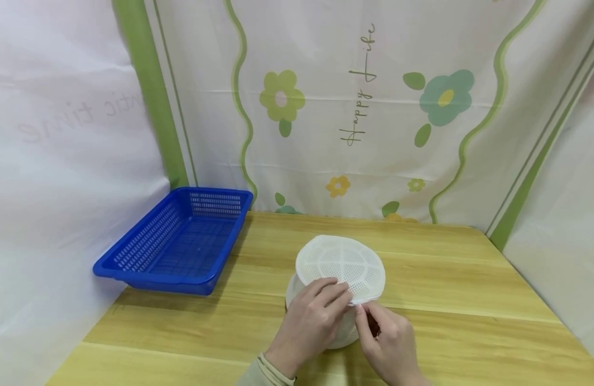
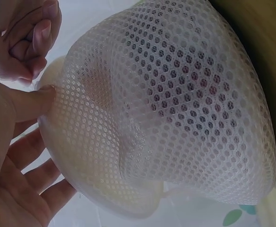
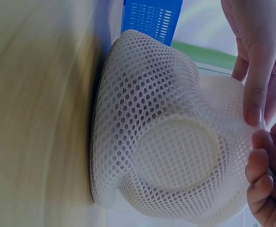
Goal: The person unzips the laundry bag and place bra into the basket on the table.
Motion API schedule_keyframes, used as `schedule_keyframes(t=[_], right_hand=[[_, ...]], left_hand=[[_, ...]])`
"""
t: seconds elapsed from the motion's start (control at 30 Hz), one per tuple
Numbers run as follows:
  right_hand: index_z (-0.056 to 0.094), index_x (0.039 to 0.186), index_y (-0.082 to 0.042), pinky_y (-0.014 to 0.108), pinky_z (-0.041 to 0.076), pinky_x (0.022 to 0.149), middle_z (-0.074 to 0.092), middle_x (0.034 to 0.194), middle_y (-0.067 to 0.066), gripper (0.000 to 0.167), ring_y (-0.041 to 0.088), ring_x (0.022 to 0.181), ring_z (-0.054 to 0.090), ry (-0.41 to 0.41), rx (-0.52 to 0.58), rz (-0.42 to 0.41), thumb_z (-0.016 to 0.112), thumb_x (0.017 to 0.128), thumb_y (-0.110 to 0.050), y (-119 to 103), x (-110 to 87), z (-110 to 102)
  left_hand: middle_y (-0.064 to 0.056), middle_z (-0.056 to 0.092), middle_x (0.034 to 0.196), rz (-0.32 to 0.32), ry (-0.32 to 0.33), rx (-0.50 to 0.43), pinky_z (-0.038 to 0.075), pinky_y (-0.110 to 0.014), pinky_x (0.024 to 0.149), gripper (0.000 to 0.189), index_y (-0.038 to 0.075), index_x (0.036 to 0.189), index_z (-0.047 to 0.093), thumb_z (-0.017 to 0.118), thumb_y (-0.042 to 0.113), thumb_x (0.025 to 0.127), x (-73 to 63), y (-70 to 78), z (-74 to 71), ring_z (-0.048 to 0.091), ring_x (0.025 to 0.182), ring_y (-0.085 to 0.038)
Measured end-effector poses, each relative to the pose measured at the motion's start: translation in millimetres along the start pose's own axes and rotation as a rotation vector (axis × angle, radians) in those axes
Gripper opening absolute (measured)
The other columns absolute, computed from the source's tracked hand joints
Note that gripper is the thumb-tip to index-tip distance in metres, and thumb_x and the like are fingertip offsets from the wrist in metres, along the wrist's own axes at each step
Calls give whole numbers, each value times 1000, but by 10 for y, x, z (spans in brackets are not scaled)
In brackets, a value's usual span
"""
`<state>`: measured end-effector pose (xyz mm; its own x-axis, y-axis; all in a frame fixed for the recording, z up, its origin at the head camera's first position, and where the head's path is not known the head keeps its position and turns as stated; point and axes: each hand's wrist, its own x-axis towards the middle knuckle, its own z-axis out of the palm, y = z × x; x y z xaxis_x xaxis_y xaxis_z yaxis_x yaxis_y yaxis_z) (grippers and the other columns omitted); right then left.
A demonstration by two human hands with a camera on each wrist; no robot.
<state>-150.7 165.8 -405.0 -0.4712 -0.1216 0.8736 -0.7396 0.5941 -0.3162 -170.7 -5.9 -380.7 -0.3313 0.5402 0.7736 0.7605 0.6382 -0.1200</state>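
A round white mesh laundry bag [image 1: 342, 257] stands on the table in front of me, its flat lid panel tilted up over the body. My left hand [image 1: 311, 316] grips the near rim, with the thumb on one face and the fingers on the other in the left wrist view. Just right of it, my right hand [image 1: 391, 335] pinches the edge of the rim between thumb and curled index finger; the bit between the fingertips is mostly hidden. Seen from the right wrist, the bag's mesh body [image 3: 142, 90] bulges outward around a pale ring shape [image 3: 176, 153].
A blue plastic basket [image 1: 200, 246] with slotted walls stands at the back left of the wood-patterned table [image 1: 470, 300]. Behind the table hangs a white curtain [image 1: 316, 155] with printed flowers, and more white fabric [image 1: 60, 177] closes off the sides.
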Motion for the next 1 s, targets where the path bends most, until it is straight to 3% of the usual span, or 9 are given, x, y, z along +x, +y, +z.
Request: schedule_keyframes(t=[0.37, 0.6, 0.83, 1.0], right_hand=[[60, 66, -14, 8, 29, 38, 44, 57, -15, 16, -4, 46, 37, 93, -56, -43, 59, 79, -5, -44, 59, 17], [61, 64, -13, 8, 31, 37, 47, 56, -13, 16, -6, 47, 38, 98, -52, -23, 61, 76, -2, 0, 30, -2], [62, 66, -13, 9, 34, 37, 48, 57, -14, 16, -6, 47, 39, 90, -51, 8, 63, 76, -1, 61, -6, -32], [63, 66, -14, 10, 36, 38, 50, 57, -14, 17, -5, 47, 41, 88, -52, 10, 64, 76, -1, 68, -9, -34]], left_hand=[[-1, 71, 107, -39, -37, -36, 46, -27, 100, 9, 13, 93, 77, 78, 11, 84, -20, 5, -12, 63, 105, -20], [-1, 71, 108, -59, -59, -50, 46, -26, 100, 8, 13, 94, 77, 74, 10, 87, -19, 8, -25, 63, 106, -20], [-1, 71, 107, -25, -34, -17, 47, -26, 99, 12, 12, 94, 77, 75, 7, 83, -19, 3, -17, 64, 104, -20], [-2, 71, 108, -41, -49, -41, 46, -27, 100, 13, 11, 94, 77, 74, 5, 83, -19, 6, -25, 64, 105, -20]])
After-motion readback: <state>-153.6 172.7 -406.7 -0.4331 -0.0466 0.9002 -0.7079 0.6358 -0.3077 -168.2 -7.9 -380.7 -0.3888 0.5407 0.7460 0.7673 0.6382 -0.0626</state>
